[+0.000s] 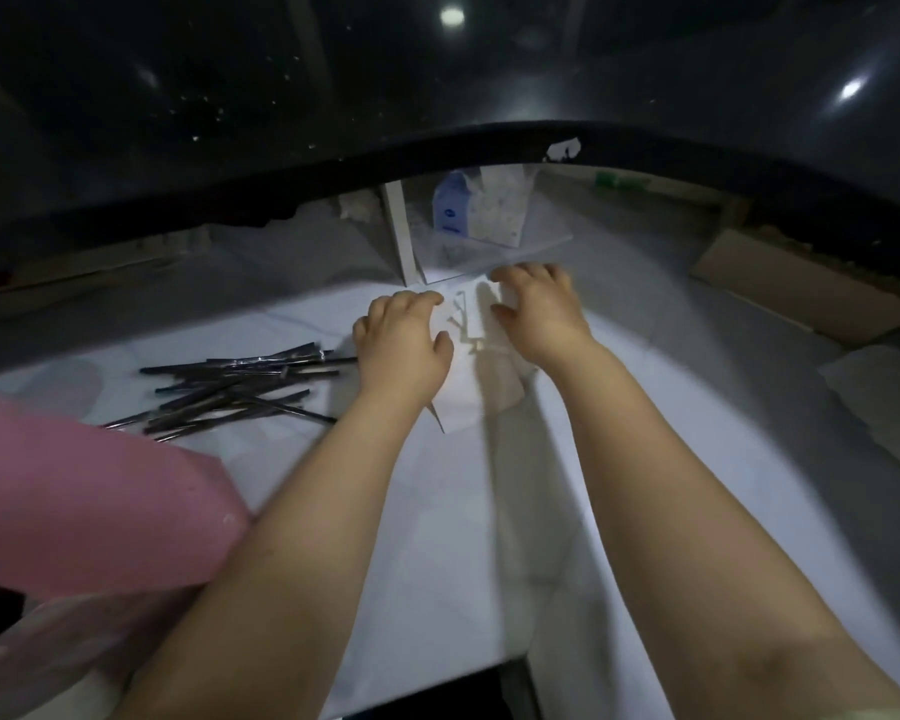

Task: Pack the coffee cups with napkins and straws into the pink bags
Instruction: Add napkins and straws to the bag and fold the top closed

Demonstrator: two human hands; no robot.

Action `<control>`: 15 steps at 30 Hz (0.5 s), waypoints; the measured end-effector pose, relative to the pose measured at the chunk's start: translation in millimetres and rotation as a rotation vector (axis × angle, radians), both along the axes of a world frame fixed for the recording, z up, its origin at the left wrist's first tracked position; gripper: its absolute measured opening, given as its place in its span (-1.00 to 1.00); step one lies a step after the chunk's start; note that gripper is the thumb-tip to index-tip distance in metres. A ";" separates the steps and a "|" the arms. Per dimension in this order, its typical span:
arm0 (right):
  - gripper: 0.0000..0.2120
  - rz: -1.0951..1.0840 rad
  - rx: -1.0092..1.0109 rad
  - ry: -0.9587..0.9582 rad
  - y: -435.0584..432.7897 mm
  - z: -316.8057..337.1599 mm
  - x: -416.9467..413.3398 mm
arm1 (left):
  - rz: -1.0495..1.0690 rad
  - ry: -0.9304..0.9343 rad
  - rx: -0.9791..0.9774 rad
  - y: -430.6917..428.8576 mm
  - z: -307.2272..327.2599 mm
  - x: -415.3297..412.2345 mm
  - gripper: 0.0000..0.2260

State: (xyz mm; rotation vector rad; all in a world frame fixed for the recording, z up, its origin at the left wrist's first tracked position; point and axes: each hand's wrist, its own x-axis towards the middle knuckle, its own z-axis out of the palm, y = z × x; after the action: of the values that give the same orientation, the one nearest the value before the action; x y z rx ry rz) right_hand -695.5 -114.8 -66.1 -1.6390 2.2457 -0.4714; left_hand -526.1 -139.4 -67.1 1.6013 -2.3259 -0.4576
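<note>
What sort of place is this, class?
Probably a drinks-packing workbench: a pile of wrapped straws, a pink bag and white napkins under both hands lie on a white-covered table.

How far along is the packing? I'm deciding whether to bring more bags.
Nothing looks packed yet. Both hands, left hand and right hand, rest on a white napkin on the table. The straws lie loose in a pile, the pink bag sits at the left, contents unseen, and no cups are in view.
</note>
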 end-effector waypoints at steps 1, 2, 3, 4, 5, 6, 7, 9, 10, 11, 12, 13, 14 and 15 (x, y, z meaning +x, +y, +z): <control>-0.54 0.014 0.084 0.006 -4.5 -2.2 -1.9 | 0.009 0.008 0.007 -3.2 0.1 0.7 -0.61; -0.47 0.027 0.160 0.008 -7.3 -5.2 -3.4 | 0.011 0.011 0.016 -5.5 0.3 1.4 -0.61; -0.42 0.035 0.210 0.005 -8.6 -9.0 -4.5 | 0.007 0.007 0.023 -6.9 0.3 2.0 -0.60; -0.40 0.035 0.223 0.000 -8.4 -12.9 -5.0 | -0.001 0.001 0.029 -7.6 0.3 2.3 -0.60; -0.41 0.026 0.196 -0.003 -7.2 -16.6 -5.1 | -0.008 -0.004 0.031 -7.7 0.3 2.2 -0.60; -0.43 0.012 0.138 -0.004 -5.2 -19.6 -4.7 | -0.011 -0.004 0.030 -7.1 0.5 1.9 -0.60; -0.48 -0.004 0.065 -0.002 -3.0 -21.6 -4.0 | -0.012 0.000 0.027 -6.2 1.0 1.5 -0.60; -0.58 -0.026 -0.063 0.004 1.9 -23.6 -2.2 | -0.016 0.014 0.017 -3.3 1.8 0.8 -0.60; -0.64 -0.022 -0.105 0.013 4.7 -24.1 -1.2 | -0.020 0.018 0.011 -1.4 2.5 0.5 -0.60; -0.70 -0.014 -0.136 0.026 7.7 -24.3 -0.2 | -0.025 0.022 0.006 0.4 3.7 0.1 -0.60; -0.76 -0.007 -0.158 0.036 10.8 -24.0 0.9 | -0.031 0.026 0.005 2.2 5.4 -0.3 -0.60; -0.81 -0.006 -0.178 0.036 13.8 -22.6 2.1 | -0.037 0.027 0.005 3.9 8.0 -0.6 -0.60; -0.84 -0.010 -0.196 0.030 17.0 -19.8 3.2 | -0.042 0.026 0.005 5.6 11.3 -1.3 -0.60; -0.85 -0.015 -0.212 0.022 19.7 -15.8 3.9 | -0.047 0.022 0.004 7.1 15.5 -2.2 -0.60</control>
State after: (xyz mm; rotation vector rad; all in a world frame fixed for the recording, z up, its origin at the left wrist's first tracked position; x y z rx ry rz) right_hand -691.7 -95.1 -81.9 -1.7352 2.2924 -0.7204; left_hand -528.3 -132.3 -51.6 1.5378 -2.3524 -0.4881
